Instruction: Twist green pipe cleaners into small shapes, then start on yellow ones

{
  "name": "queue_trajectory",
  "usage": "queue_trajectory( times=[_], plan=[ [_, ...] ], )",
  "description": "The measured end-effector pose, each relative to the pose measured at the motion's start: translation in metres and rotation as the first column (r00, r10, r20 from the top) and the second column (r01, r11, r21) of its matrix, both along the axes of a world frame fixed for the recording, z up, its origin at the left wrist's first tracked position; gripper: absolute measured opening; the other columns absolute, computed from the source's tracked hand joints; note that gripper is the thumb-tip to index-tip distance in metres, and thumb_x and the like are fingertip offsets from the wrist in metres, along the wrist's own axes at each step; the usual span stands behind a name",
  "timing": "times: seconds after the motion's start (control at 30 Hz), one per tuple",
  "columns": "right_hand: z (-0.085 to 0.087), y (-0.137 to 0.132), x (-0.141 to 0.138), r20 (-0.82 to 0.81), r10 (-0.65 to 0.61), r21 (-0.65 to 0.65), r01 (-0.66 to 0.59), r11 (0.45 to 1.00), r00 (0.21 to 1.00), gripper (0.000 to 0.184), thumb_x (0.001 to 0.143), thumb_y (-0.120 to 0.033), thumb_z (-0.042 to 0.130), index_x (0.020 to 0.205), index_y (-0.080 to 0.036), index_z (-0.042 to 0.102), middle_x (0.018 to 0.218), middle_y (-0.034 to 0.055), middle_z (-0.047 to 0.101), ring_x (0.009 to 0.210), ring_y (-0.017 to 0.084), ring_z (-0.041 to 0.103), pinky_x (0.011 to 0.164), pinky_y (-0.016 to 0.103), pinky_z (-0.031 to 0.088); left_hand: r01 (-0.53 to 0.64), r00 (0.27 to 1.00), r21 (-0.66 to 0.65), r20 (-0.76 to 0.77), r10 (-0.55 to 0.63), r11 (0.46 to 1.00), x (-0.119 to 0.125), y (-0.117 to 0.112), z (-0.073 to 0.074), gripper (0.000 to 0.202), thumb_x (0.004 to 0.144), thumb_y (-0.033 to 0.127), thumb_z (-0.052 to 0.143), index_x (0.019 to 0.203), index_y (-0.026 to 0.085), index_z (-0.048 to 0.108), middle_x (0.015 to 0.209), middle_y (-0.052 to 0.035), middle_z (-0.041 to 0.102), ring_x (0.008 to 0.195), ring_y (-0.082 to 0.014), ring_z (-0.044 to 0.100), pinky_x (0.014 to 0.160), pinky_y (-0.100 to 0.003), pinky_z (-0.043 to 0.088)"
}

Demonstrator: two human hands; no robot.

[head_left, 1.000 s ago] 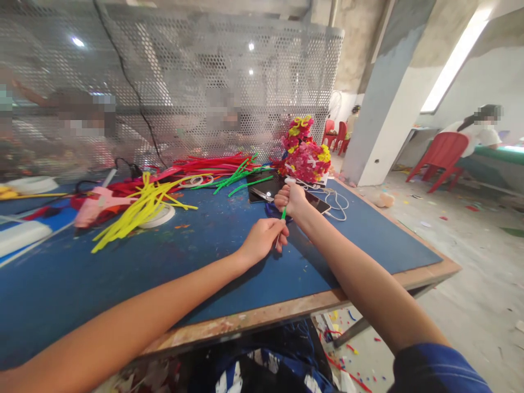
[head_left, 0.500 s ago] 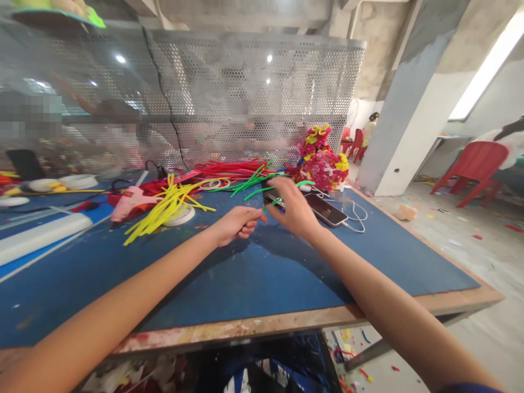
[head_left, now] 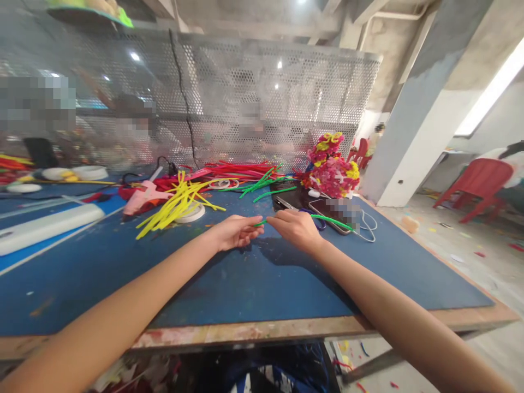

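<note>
A: Any tips for this bit? Blue table (head_left: 245, 289) across the lower frame, both hands near the centre.

B: Right hand (head_left: 298, 228) is curled over, left hand (head_left: 234, 233) is in a fingertip pinch just beside it. Phone (head_left: 325, 208) lies right of centre, scissors (head_left: 285, 203) just behind the right hand.

A: And the green pipe cleaner (head_left: 333, 219)?

B: Mid-frame, looks gripped by both hands, long tail poking out rightward above the phone. I'd lift that tail so it can't snag. For the short stretch between the fingertips: light pinch, tiny moves, since it'd probably kink.
</note>
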State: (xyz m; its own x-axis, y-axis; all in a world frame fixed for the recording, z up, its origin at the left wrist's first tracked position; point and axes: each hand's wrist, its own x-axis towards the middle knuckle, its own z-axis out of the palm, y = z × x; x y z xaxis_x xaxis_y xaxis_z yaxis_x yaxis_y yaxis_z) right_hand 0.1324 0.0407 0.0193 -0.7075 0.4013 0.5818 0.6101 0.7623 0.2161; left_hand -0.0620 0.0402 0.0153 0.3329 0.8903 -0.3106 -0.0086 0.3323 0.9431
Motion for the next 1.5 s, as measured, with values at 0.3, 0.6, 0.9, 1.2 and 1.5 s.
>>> queue_trajectory(
  times=[0.3,0.6,0.9,1.2,1.5],
  plan=[
    [0.005,-0.008,-0.003,0.058,0.033,0.068,-0.037,0.997,0.998,0.032,0.09,-0.021,0.03,0.084,-0.021,0.062,0.061,0.0028,0.052,0.059,0.012,0.042,0.05,0.029,0.021,0.092,0.991,-0.283,0.123,-0.059,0.955,-0.005,0.004,0.005,0.015,0.071,0.026,0.064,0.066,0.012,0.06,0.054,-0.0003,0.057,0.036,-0.0041,0.048,0.029,-0.01,0.032],
    [0.007,-0.01,0.0,0.121,0.037,0.138,-0.053,0.989,0.992,0.031,0.09,-0.023,0.03,0.091,-0.022,0.061,0.062,0.0031,0.055,0.057,0.012,0.041,0.048,0.03,0.02,0.152,0.98,-0.365,0.179,-0.091,0.918,-0.009,0.002,0.011,0.021,0.075,0.025,0.06,0.061,0.01,0.058,0.053,-0.0002,0.055,0.032,-0.0003,0.041,0.025,-0.006,0.025],
    [0.005,-0.01,-0.001,0.121,0.065,0.314,-0.1,0.944,0.991,0.027,0.089,-0.018,0.035,0.089,-0.019,0.061,0.061,0.0007,0.055,0.056,0.011,0.041,0.049,0.028,0.022,0.088,0.995,-0.122,0.047,-0.082,0.989,-0.006,-0.002,0.012,0.017,0.066,0.024,0.068,0.064,0.01,0.06,0.061,-0.001,0.057,0.037,-0.0001,0.043,0.028,-0.007,0.024],
    [0.005,-0.006,-0.003,-0.072,0.105,0.012,-0.104,0.994,0.992,0.021,0.084,-0.018,0.045,0.077,-0.017,0.064,0.064,0.0004,0.058,0.06,0.009,0.048,0.054,0.023,0.028,0.171,0.935,0.533,-0.353,0.034,0.828,0.001,-0.01,0.012,0.022,0.075,0.033,0.058,0.066,0.013,0.061,0.06,-0.0013,0.061,0.054,-0.0084,0.054,0.045,-0.016,0.035],
    [0.016,0.003,-0.001,-0.438,-0.126,-0.775,-0.302,0.555,0.89,0.017,0.07,-0.027,0.061,0.069,-0.011,0.065,0.059,0.0001,0.059,0.054,0.009,0.05,0.052,0.02,0.037,0.506,0.761,0.854,-0.509,0.401,0.123,-0.002,-0.016,0.007,0.026,0.086,0.031,0.041,0.088,0.016,0.062,0.081,-0.0056,0.064,0.076,-0.0151,0.057,0.069,-0.024,0.041]
  ],
)
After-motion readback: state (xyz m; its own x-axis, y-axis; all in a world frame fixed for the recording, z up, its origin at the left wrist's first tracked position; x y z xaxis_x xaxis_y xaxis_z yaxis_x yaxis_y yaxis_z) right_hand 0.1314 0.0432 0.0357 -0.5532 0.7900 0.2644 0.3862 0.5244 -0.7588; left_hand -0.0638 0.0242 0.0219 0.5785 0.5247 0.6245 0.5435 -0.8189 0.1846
